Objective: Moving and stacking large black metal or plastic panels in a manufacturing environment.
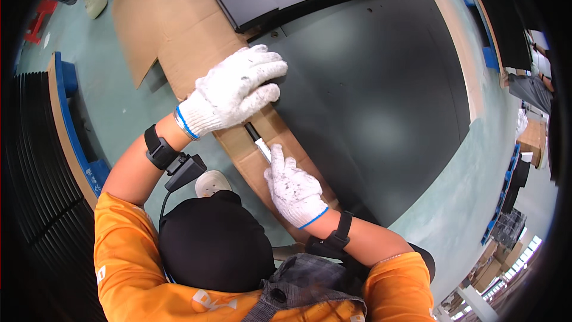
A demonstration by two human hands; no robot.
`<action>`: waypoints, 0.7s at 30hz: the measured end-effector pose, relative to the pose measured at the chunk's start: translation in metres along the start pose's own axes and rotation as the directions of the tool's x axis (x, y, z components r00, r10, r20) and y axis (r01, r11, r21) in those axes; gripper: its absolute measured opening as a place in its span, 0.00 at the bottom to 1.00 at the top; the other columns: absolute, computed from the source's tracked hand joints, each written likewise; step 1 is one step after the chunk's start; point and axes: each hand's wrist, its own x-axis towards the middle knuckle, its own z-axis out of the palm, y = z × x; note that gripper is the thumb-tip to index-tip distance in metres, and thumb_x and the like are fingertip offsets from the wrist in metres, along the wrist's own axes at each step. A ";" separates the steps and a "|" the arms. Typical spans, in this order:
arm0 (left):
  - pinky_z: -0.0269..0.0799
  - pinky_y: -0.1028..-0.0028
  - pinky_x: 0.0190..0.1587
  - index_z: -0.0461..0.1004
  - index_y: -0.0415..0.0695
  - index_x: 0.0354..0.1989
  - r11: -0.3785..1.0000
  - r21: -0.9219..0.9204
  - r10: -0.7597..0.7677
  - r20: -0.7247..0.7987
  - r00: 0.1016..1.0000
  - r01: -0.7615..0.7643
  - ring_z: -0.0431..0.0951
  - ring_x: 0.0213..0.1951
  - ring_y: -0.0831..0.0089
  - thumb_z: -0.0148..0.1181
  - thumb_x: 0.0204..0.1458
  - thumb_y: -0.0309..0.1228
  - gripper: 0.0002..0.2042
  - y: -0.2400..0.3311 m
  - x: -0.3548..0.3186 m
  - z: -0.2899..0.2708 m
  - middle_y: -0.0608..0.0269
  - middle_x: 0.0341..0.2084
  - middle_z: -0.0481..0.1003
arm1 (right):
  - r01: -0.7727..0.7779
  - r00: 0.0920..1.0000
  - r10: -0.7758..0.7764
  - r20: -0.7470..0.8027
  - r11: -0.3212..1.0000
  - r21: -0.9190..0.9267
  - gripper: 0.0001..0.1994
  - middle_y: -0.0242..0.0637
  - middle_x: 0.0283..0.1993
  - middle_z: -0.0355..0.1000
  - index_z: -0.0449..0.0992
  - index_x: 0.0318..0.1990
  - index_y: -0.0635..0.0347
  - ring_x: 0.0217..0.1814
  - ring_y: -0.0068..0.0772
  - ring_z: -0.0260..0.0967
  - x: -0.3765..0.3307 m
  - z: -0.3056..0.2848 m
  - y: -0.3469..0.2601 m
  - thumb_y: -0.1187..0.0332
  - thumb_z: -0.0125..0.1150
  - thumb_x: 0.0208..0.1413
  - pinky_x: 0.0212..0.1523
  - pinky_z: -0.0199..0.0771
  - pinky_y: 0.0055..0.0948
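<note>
Currently you are mid-cut: right hand (295, 191) grips the knife (257, 141) closed-fisted at frame centre, left hand (235, 90) flat, fingers spread, pinning the dark panel (369, 101) over cardboard (179, 30); next, likely a steady draw along the panel edge.

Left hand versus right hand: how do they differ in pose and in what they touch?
The left hand lies flat and spread, palm down, on the edge of the dark panel; the right hand is curled, index finger stretched out along a small knife-like tool. The left hand sits farther from the body, over the panel edge; the right hand rests on the cardboard strip beside it. Both wear white knit gloves with blue cuffs and black wristbands.
</note>
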 end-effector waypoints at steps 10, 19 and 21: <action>0.46 0.48 0.67 0.66 0.44 0.58 0.915 0.359 0.135 0.156 0.979 -0.183 0.58 0.64 0.48 0.59 0.51 0.39 0.26 0.002 0.023 0.032 0.53 0.61 0.62 | 0.351 0.916 -0.318 -0.245 0.930 0.107 0.21 0.42 0.44 0.71 0.70 0.51 0.62 0.42 0.39 0.70 0.015 -0.052 0.002 0.59 0.59 0.53 0.44 0.69 0.36; 0.45 0.47 0.67 0.66 0.44 0.59 0.861 0.451 0.154 0.208 0.966 -0.235 0.60 0.63 0.50 0.58 0.50 0.39 0.26 0.002 0.042 0.043 0.53 0.60 0.63 | 0.175 0.856 -0.032 -0.516 0.957 0.231 0.32 0.58 0.63 0.56 0.63 0.60 0.70 0.69 0.61 0.49 0.068 -0.026 0.025 0.56 0.58 0.53 0.69 0.44 0.55; 0.45 0.47 0.67 0.65 0.45 0.60 0.878 0.423 0.139 0.219 0.966 -0.222 0.59 0.64 0.50 0.58 0.50 0.38 0.27 0.006 0.045 0.044 0.53 0.61 0.63 | 0.038 0.931 0.022 -0.364 0.987 0.156 0.35 0.57 0.67 0.52 0.60 0.63 0.68 0.73 0.59 0.42 0.067 -0.026 0.050 0.51 0.55 0.54 0.72 0.34 0.56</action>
